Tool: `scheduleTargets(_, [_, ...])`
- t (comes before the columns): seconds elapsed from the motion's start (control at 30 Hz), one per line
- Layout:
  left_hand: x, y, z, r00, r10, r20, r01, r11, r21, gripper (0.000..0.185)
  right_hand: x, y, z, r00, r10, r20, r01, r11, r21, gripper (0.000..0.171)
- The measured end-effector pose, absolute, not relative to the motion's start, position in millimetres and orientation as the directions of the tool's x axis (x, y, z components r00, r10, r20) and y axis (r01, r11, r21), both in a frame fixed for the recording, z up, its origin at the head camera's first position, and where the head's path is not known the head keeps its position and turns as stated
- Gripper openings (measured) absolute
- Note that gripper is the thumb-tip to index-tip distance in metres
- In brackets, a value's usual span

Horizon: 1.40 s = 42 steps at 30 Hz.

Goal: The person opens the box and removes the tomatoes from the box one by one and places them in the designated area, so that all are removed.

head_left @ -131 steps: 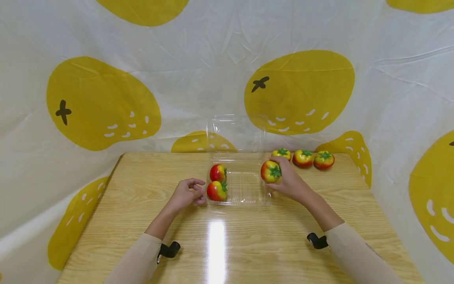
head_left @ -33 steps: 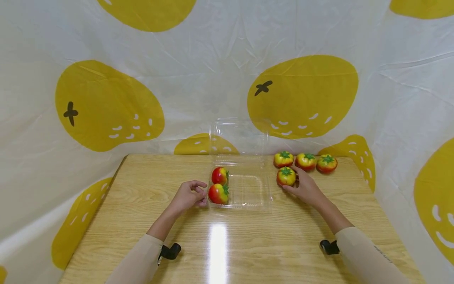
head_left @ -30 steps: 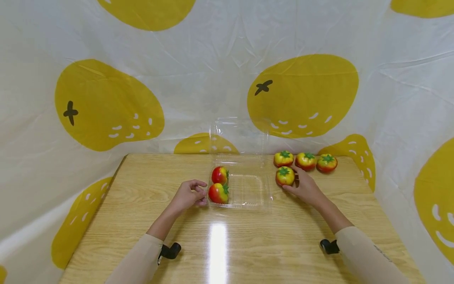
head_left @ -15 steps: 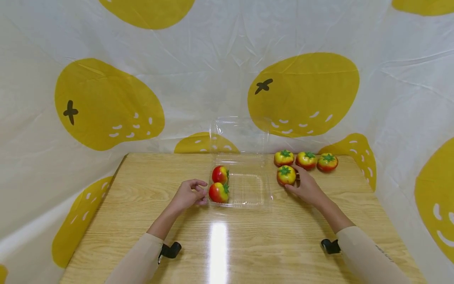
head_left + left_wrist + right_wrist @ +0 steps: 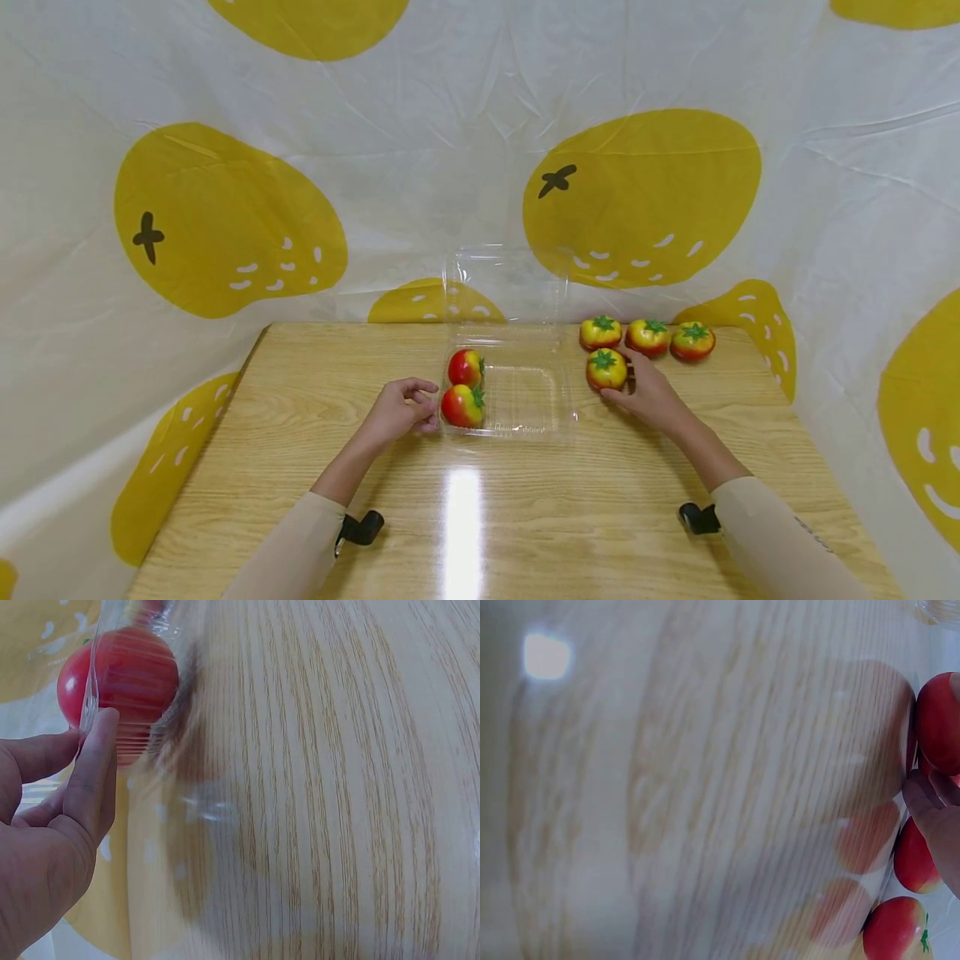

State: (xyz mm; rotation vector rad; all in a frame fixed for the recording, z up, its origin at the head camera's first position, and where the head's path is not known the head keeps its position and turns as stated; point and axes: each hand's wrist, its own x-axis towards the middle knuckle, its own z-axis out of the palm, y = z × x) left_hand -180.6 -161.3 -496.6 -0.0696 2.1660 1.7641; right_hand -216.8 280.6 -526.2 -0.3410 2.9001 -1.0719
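Now, going from your left to your right:

Left hand: your left hand (image 5: pixel 396 412) lies on the table (image 5: pixel 300 433) at the left edge of the clear box (image 5: pixel 525 400). Its fingers (image 5: pixel 96 772) are loosely curled, and in the left wrist view the fingertips touch the box's clear wall; they grasp nothing that shows.

Clear box: it stands open near the middle of the table, its lid (image 5: pixel 501 283) upright at the back. Two tomatoes lie in its left half, the far tomato (image 5: pixel 464 367) just behind the near tomato (image 5: pixel 461 406), which is right by your left fingertips. The right half of the box holds nothing.

Right hand: your right hand (image 5: pixel 651 398) rests on the table just right of the box. Its fingers curve around the loose tomato (image 5: pixel 606 369), thumb at the near side and fingers at the right side, touching it while it sits on the wood.

Back row: three more tomatoes (image 5: pixel 648 337) stand in a line just behind the loose one.

Hard to see: the right wrist view is blurred and shows only a fingertip against red fruit. The box's clear walls are faint. How firmly you grip the loose tomato cannot be told.
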Motion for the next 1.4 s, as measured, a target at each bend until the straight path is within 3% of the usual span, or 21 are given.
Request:
scheduleTargets(0.53, [-175.4,-159.6,-479.8,-0.928,0.199,-0.314,-0.271,0.215,0.938,0.036,-218.4,282.6,-526.9,-0.972,-0.234,0.035,-0.2,0.732,-0.651,0.089])
scheduleTargets(1.03, [-177.2,-160.1,-490.2,-0.937,0.17,-0.304,-0.266,0.213,0.94,0.035,-213.4,286.7,-518.9,-0.976,-0.217,0.02,-0.168,0.69,-0.704,0.09])
scheduleTargets(1.4, [-179.8,-161.1,-492.2,-0.933,0.18,-0.312,-0.273,0.21,0.939,0.035,-202.0,286.6,-501.0,-0.971,-0.203,0.125,-0.233,0.7,-0.675,0.084])
